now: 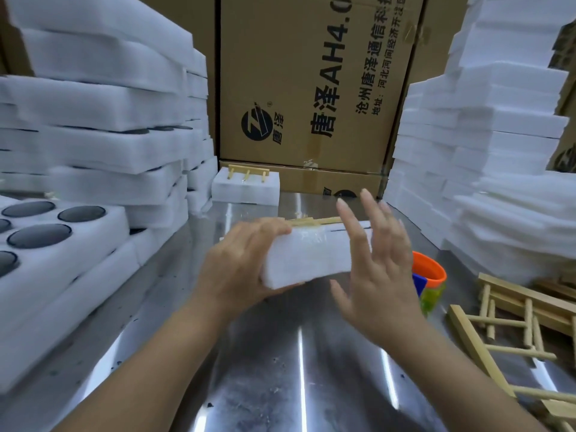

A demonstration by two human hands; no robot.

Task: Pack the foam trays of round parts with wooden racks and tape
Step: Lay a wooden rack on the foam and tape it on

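Above the steel counter (pixel 280 363), the foam pack (pixel 308 263) hangs in mid-air. The left hand (pixel 240 263) has its grip clamped round the pack's left end. The right hand (pixel 377 269) has its grip apart, fingers straight, at the right face; contact cannot be confirmed. Expect a light, soft, easily dented load: hold it by the ends and squeeze little. It is a white block with a wooden rack (pixel 314 221) on top under glossy tape (pixel 307 236).

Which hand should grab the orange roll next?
Right, probably. The left hand grips the foam pack; the right hand is open and free, and the orange roll sits on the table just beyond it, on that side.
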